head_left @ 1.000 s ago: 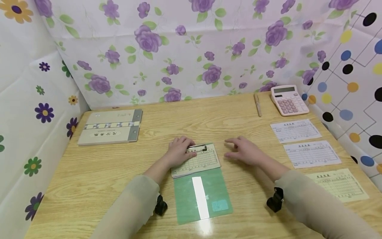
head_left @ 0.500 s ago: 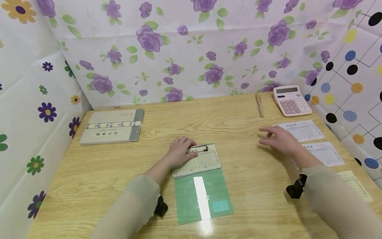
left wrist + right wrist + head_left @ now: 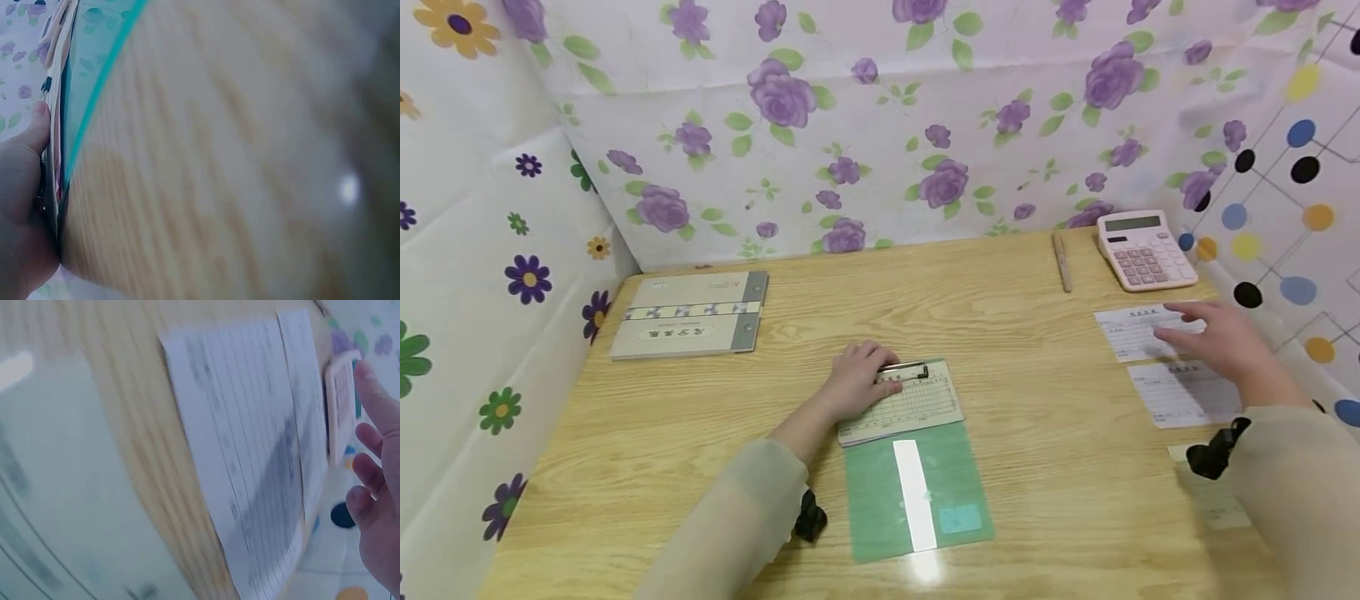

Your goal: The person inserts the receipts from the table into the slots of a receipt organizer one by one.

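Note:
A green translucent clipboard (image 3: pixel 917 500) lies on the table, with a stack of cream printed forms (image 3: pixel 917 412) under its metal clip (image 3: pixel 904 369). At its top left corner my left hand (image 3: pixel 859 382) grips the edge, thumb over the forms beside the clip. In the left wrist view the thumb (image 3: pixel 36 128) lies against the stack's face. My right hand (image 3: pixel 1225 342) hovers over the far white slip (image 3: pixel 1135 335), thumb and fingers apart and holding nothing. Nearer lie a second white slip (image 3: pixel 1176 396) and a pale yellow slip (image 3: pixel 1213 500), partly hidden by the right forearm.
A pink calculator (image 3: pixel 1146 254) stands at the back right, with a slim tan pen (image 3: pixel 1063 262) to its left. A cream and grey account book (image 3: pixel 688 321) lies at the back left. Patterned cloth walls (image 3: pixel 820 125) border the wooden table (image 3: pixel 760 467).
My right hand has moved right, from beside the clipboard to over the white slips. The left hand keeps its place on the clipboard. The view has shifted slightly.

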The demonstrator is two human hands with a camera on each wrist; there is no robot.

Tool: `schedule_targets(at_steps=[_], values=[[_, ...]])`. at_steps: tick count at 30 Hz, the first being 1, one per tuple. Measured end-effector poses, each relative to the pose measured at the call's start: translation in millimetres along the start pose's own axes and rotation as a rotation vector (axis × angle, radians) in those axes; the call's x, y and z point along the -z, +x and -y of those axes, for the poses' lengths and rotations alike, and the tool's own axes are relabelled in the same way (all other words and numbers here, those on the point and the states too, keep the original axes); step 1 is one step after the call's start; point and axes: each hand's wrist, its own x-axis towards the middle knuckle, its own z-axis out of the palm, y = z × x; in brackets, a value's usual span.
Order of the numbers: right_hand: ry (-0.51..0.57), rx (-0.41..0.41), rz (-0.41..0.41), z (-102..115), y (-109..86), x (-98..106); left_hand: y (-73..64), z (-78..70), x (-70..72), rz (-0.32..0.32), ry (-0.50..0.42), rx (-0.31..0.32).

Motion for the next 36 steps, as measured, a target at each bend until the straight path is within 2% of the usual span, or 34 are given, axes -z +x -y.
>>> schedule_targets(at_steps=[4, 8, 16, 20, 24, 28, 36], values=[[-0.001, -0.036, -0.004, -17.6, 1.4, 2.2, -0.9, 0.5, -1.8, -0.001, 0.012, 0.02], [-0.023, -0.081, 0.026, -31.5, 0.7, 1.1, -1.2, -0.7, -2.2, 0.004, 0.0, -0.014], [-0.078, -0.094, 0.026, -47.6, -6.1, -2.1, 0.8, -5.2, -4.6, 0.015, -0.004, -0.02], [-0.099, -0.086, 0.047, -50.3, -6.3, -1.2, 2.3, -5.0, -4.6, 0.013, 0.0, -0.015], [-0.086, -0.116, 0.087, -50.6, -5.5, -0.5, 2.6, -4.4, -3.8, 0.016, 0.003, -0.007], [-0.103, -0.136, 0.07, -49.5, -5.1, -1.4, 2.6, -4.0, -3.0, 0.016, 0.004, -0.006], [-0.169, -0.119, 0.041, -39.1, 0.1, -4.9, 1.9, -1.6, -1.0, 0.01, 0.004, 0.013]])
